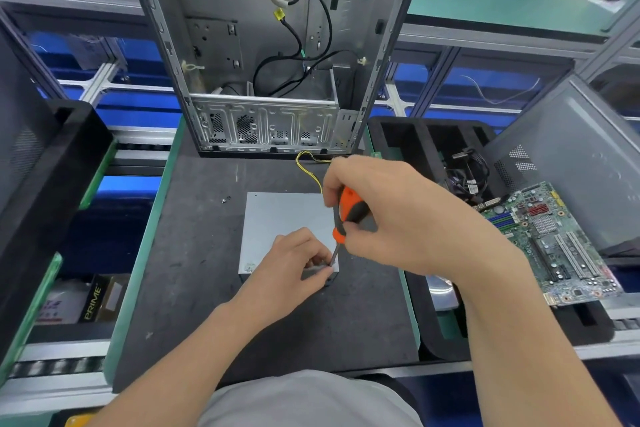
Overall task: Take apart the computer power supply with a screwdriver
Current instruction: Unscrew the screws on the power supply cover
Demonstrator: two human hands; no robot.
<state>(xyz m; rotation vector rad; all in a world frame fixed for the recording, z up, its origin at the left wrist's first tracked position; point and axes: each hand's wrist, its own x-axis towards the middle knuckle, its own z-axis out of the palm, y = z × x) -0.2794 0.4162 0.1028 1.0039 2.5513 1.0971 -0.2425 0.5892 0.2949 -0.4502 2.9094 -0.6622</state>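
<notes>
The grey metal power supply lies flat on the dark mat in front of me. My right hand grips the orange-and-black screwdriver, held nearly upright with its tip at the supply's near right corner. My left hand rests on that corner with its fingers curled around the screwdriver's shaft near the tip. Yellow and black wires run from the supply's far side toward the open case. A small loose screw lies on the mat left of the supply.
An open, gutted computer case stands upright just behind the supply. A green motherboard and a grey side panel lean at the right over a black foam tray holding cables. A black bin stands at the left.
</notes>
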